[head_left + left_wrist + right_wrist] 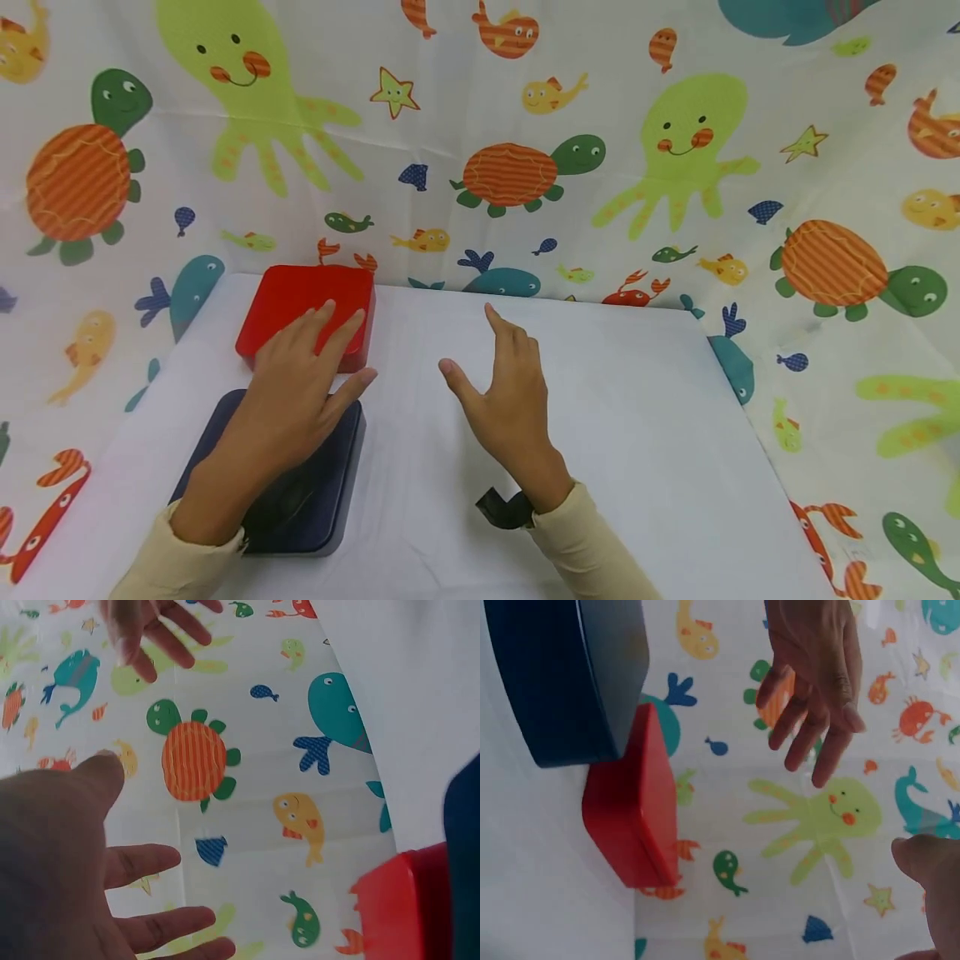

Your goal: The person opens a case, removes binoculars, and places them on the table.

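My left hand (pixel 296 400) hangs in the air above two boxes, its fingers spread and nothing in its grasp. Beneath its fingers lies a red box (pixel 300 292) with rounded corners. Under the palm and wrist is a dark blue box (pixel 330 492), nearer the front edge, partly hidden by the arm. To the right, over the white tabletop, my right hand (pixel 510 396) is raised with thumb and fingers apart, holding nothing. In the right wrist view the blue box (pixel 619 667) and the red box (pixel 641 810) stand close together.
A white table (pixel 615 433) fills the middle. Behind and beside it hangs a white cloth (pixel 450 92) printed with turtles, octopuses and fish. A black strap (pixel 504 508) sticks out at the right wrist.
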`<state>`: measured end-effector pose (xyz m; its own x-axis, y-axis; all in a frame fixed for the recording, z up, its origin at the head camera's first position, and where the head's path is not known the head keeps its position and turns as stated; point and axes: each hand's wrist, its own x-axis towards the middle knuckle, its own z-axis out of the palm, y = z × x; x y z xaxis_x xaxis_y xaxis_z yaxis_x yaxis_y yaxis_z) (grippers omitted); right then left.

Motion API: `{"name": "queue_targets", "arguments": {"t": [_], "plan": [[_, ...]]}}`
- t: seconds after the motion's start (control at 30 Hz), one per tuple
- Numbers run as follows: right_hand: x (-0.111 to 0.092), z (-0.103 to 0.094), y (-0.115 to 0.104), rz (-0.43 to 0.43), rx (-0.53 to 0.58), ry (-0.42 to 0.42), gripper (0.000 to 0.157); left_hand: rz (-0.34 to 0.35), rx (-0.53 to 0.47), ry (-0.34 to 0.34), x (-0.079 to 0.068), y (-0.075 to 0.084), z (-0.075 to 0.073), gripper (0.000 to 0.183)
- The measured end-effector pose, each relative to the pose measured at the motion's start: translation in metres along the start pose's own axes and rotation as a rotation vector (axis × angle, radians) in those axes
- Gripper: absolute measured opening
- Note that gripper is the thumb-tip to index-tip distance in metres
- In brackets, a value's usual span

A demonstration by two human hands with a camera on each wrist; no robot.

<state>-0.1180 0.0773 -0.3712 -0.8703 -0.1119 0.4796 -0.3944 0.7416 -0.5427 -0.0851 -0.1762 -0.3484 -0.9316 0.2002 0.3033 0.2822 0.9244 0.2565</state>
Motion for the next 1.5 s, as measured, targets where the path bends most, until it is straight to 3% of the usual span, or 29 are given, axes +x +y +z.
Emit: {"name": "queue_targets", "arguments": {"t": [0.33, 0.47, 0.63, 0.87, 1.13, 1.5], "plan": [[-0.019, 0.035, -0.009, 0.06, 0.192, -0.053, 0.081, -0.108, -0.193, 0.016, -0.034, -0.041, 0.012, 0.079], [-0.027, 0.046, -0.014, 0.093, 0.268, -0.096, 0.083, -0.197, -0.238, -0.029, -0.05, -0.058, 0.015, 0.084], [-0.039, 0.058, -0.02, 0.106, 0.354, -0.141, 0.084, -0.31, -0.238, -0.114, -0.07, -0.078, 0.017, 0.094], [-0.058, 0.081, -0.027, 0.126, 0.48, -0.252, 0.087, -0.431, -0.203, -0.133, -0.098, -0.104, 0.02, 0.106], [-0.074, 0.1, -0.033, 0.165, 0.557, -0.332, 0.088, -0.544, -0.249, -0.166, -0.115, -0.127, 0.03, 0.116], [-0.086, 0.119, -0.034, 0.331, 0.692, -0.463, 0.087, -0.596, -0.33, -0.228, -0.126, -0.146, 0.035, 0.112]]}}
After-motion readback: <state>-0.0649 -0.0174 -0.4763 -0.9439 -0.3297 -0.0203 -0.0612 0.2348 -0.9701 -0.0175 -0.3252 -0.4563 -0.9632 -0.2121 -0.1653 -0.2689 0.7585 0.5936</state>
